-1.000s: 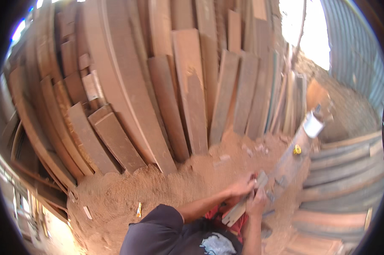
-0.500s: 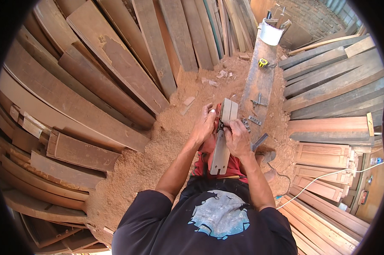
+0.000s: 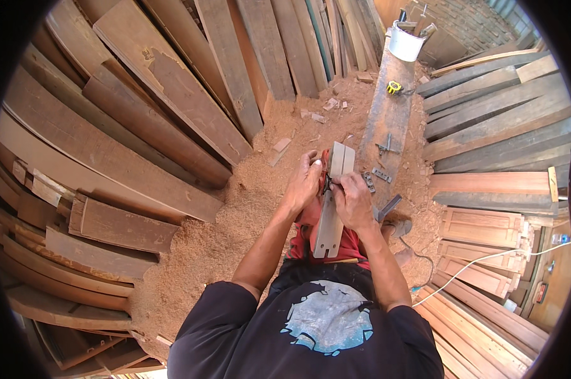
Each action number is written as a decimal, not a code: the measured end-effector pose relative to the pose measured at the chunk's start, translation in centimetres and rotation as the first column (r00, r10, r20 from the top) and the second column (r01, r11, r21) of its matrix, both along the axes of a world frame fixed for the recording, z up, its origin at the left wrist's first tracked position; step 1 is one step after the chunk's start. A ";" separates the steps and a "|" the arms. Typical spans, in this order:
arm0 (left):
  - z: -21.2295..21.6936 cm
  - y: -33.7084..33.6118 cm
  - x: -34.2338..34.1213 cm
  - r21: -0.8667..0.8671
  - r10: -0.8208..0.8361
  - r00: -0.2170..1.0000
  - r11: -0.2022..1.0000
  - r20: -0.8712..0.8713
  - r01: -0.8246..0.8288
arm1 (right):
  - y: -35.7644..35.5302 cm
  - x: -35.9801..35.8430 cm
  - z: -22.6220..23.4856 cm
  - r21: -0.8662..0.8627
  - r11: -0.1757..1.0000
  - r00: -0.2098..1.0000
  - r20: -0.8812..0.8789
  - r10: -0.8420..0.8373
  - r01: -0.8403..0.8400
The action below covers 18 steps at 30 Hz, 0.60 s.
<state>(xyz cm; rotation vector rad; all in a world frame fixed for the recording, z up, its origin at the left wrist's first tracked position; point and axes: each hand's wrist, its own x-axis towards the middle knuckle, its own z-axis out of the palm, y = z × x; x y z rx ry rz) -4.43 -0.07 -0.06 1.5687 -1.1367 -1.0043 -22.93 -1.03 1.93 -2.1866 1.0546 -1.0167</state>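
I hold a grey tool with a long flat metal base (image 3: 331, 215) upturned over my lap, its red body showing at the far end. My left hand (image 3: 304, 183) grips the tool's left side near the red part. My right hand (image 3: 352, 201) rests on the base's right side, fingers pinched at a small dark part in the middle slot; what the fingers pinch is too small to tell.
A long plank (image 3: 386, 120) on the sawdust floor carries small metal parts (image 3: 381, 146), a yellow tape measure (image 3: 394, 87) and a white bucket (image 3: 404, 43) with tools. Planks lean all around the left and back. Stacked boards (image 3: 487, 132) lie right; a white cable (image 3: 481, 262) runs there.
The view swung from the leaning planks down to my lap over the last second. In the last half second my hands and the tool have barely moved.
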 end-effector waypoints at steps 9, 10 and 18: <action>0.5 1.4 1.1 -0.205 -0.182 0.973 0.956 0.143 0.209 | 0.2 -0.1 0.7 0.020 1.000 1.000 0.003 0.007 -0.007; 1.0 1.5 0.9 -0.193 -0.178 0.965 0.957 0.193 0.216 | 0.2 -0.1 0.5 0.013 1.000 1.000 0.003 0.009 -0.009; 1.5 1.7 0.0 -0.286 -0.060 0.921 0.941 0.385 0.180 | 0.1 0.6 0.2 0.037 0.998 0.995 -0.089 -0.038 0.042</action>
